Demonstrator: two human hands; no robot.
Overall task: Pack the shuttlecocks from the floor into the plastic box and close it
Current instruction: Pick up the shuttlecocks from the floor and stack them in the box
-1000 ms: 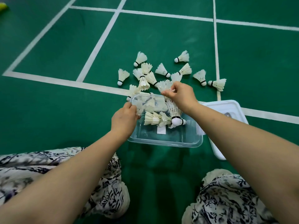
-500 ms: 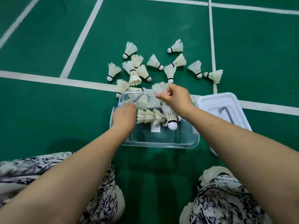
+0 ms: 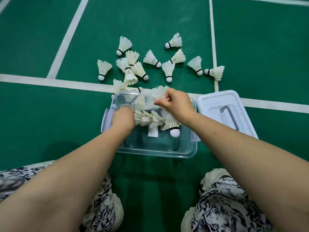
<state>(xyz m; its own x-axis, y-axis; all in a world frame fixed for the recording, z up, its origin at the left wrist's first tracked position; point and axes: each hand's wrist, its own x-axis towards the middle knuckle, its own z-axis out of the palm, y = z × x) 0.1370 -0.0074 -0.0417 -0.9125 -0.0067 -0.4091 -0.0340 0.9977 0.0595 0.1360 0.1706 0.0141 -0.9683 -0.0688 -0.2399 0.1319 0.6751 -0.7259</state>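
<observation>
On green court flooring (image 3: 150,17) crossed by white lines, crouching over the clear plastic box (image 3: 157,152), with its white lid (image 3: 217,104) lying off and just beside it on the right.

Pinching one feathered shuttlecock (image 3: 158,93) by its skirt, between the thumb and curled fingers of the right hand (image 3: 175,102), over the far side of the box. Reaching the left hand (image 3: 122,118) down into the left part of the box among the feathers. Not possible to tell whether gripping anything there, with the hand blurred and its fingers hidden behind its back.

Judging the task as less than half done, going by the few packed shuttlecocks (image 3: 172,123) lying in the box and the dozen or so loose shuttlecocks (image 3: 168,71) scattered on the floor just beyond its far rim.

Apparently working on the loading step: bringing the pinched one in beside those already packed.

Next, most likely: letting go of it gently, nesting it into the others to save room and avoid crushing the feathers. After that, reaching past the far rim for the nearest loose ones. Fitting the lid only after clearing the floor.
</observation>
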